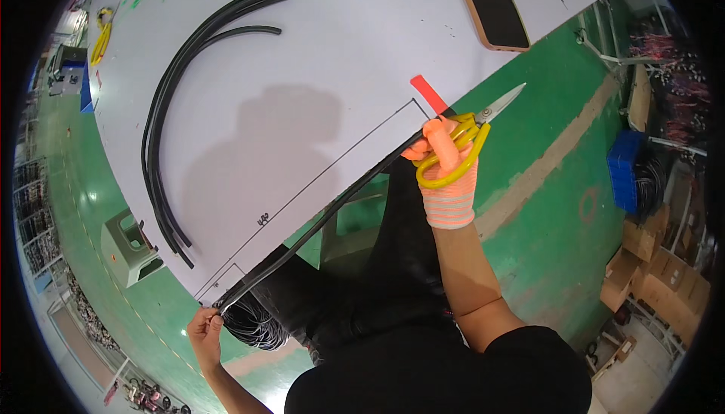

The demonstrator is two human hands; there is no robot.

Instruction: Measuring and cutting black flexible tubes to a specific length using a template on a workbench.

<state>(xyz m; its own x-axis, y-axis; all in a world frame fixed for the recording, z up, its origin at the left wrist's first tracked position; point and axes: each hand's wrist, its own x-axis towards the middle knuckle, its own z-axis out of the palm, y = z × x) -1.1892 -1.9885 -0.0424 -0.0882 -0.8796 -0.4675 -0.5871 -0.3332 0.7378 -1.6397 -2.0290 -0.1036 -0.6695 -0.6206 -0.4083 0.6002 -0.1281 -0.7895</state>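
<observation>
A length of black tubing (326, 216) runs along the near edge of the white table, stretched between my two hands. At the table's near left corner, my bare left hand (205, 331) pinches one end of it. My right hand (447, 156), in an orange glove with a striped cuff, grips the tubing farther right. Yellow-handled scissors (470, 146) hang on that same hand, blades pointing away to the upper right and clear of the tubing. Several cut black tubes (160, 119) lie in a curved bundle on the table. Drawn black lines (332, 166) run beside the tubing.
A phone (495, 10) lies at the table's far right, and a red strip (429, 95) by the edge. Another yellow-handled tool (101, 36) rests far left. Below the table are a coil of black tubing (257, 325) and a grey-green stool (130, 246). Cardboard boxes (664, 285) stand right.
</observation>
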